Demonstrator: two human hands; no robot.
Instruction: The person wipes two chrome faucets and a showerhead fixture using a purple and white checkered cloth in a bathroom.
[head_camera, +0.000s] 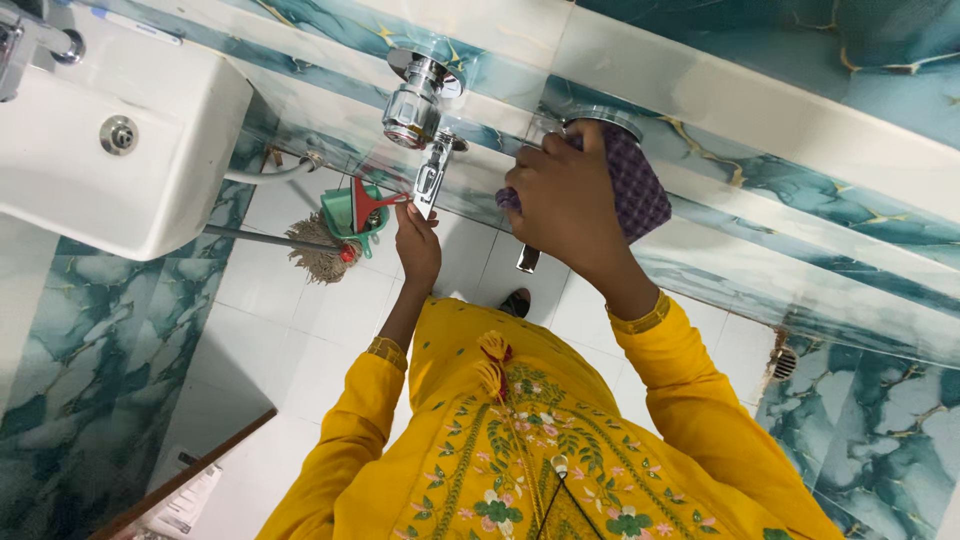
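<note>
My right hand (562, 200) grips a purple textured cloth (640, 190) and presses it against a round chrome wall fitting (603, 117) on the teal marbled tile wall. A chrome handle end (527, 259) pokes out below that hand. My left hand (418, 245) reaches up, with its fingertips on the lower end of a chrome tap lever (430, 180). This lever hangs from a chrome tap body (415, 100). Both my sleeves are yellow with gold cuffs.
A white washbasin (120, 150) with a pipe under it is mounted at the left. A mop (320, 255) and a green tub with a red piece (360, 210) stand on the white floor tiles. A floor drain (785, 362) sits at the right, a door edge (180, 480) at the lower left.
</note>
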